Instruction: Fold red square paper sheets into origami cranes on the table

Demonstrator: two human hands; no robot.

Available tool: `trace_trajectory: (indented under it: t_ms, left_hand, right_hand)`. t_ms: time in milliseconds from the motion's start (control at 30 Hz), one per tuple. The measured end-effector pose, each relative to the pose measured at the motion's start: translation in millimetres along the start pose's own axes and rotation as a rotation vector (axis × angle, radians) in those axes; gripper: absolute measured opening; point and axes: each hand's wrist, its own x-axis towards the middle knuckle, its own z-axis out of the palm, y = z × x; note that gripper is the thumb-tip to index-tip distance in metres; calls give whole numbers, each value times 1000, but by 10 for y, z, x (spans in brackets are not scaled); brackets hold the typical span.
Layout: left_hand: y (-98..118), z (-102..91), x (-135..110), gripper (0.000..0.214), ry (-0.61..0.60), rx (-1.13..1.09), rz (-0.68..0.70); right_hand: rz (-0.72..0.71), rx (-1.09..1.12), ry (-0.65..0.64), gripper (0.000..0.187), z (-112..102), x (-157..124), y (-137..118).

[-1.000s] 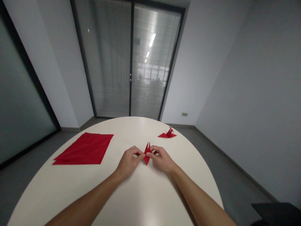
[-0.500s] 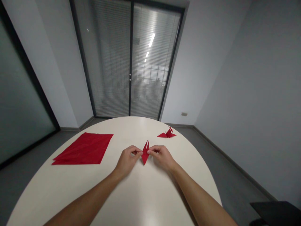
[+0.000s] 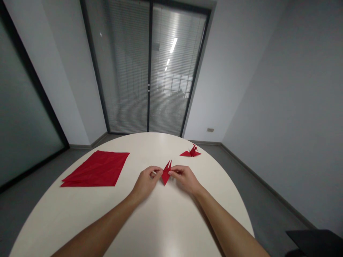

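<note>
Between my two hands is a small piece of folded red origami paper [image 3: 165, 175], a narrow kite shape with two thin points at its far end and one point toward me. My left hand [image 3: 146, 181] pinches its left edge between thumb and fingers. On the opposite edge, my right hand [image 3: 186, 178] grips it the same way. Beyond my right hand, a finished red paper crane [image 3: 192, 151] stands with its wings spread.
Several flat red paper sheets [image 3: 98, 169] lie stacked at the left of the round white table [image 3: 160, 221]. A black object, perhaps a chair [image 3: 316, 241], shows at the lower right. Past the table stand glass doors with blinds [image 3: 128, 82].
The folded paper has tilted slightly, its two thin points leaning a little more to the right. Both hands keep their pinch; the crane and the sheets stay put.
</note>
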Motion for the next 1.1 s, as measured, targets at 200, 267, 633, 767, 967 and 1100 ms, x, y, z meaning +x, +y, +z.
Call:
trace_trajectory:
  t_ms: [200,267,633,767,967,1100]
  left_hand:
    - [-109,0,4,37,-46,73,-23]
    - [-143,0,4,35,-48,106,-34]
    - [-141,-36,-35,28,-53,289,-69]
    - [-149,-66,-57,36,-86,325,-21]
    - [-223,-79,-68,55,-149,263,111]
    - [-232,-38,-46,48,-127,149,80]
  right_hand:
    - [-2,-4,-36,27,18,-5,76]
    - [1,10,-58,29,21,-15,70]
    - [-22,-38,-103,27,16,-38,22]
    - [-29,-104,-100,27,-48,-49,-4]
    - [-47,-54,-94,28,-121,-46,44]
    - [-33,-25,-97,27,-72,-40,93]
